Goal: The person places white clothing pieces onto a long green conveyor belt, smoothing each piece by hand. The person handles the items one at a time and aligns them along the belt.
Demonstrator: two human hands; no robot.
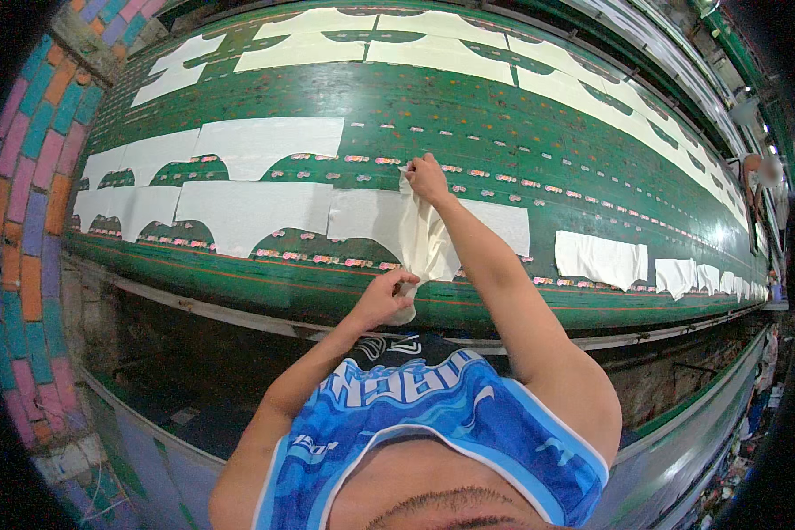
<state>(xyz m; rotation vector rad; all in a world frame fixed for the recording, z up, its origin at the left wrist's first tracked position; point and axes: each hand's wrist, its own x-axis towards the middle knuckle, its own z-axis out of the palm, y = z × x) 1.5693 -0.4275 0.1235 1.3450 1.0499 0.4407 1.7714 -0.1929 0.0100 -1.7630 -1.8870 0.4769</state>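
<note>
A cream piece of cut fabric (413,228) hangs bunched in lengthwise folds between my two hands. Its far end is pinched by my right hand (428,179), reaching out over the long green table (397,93). Nearer my body, my left hand (385,299) grips the close end at the table's front edge, with a tail of cloth drooping below the fingers. Beneath and beside the folds lies a flat white fabric piece (490,222), partly covered by the bunched cloth and my right forearm. Left of it, another white fabric piece (255,209) with a curved cutout lies flat.
Cream fabric pieces (437,56) line the table's far side. A loosely folded piece (599,258) and several smaller-looking ones extend rightward along the near edge. Small printed motifs dot the green surface. A painted brick wall (40,199) bounds the left; a person (755,192) stands at far right.
</note>
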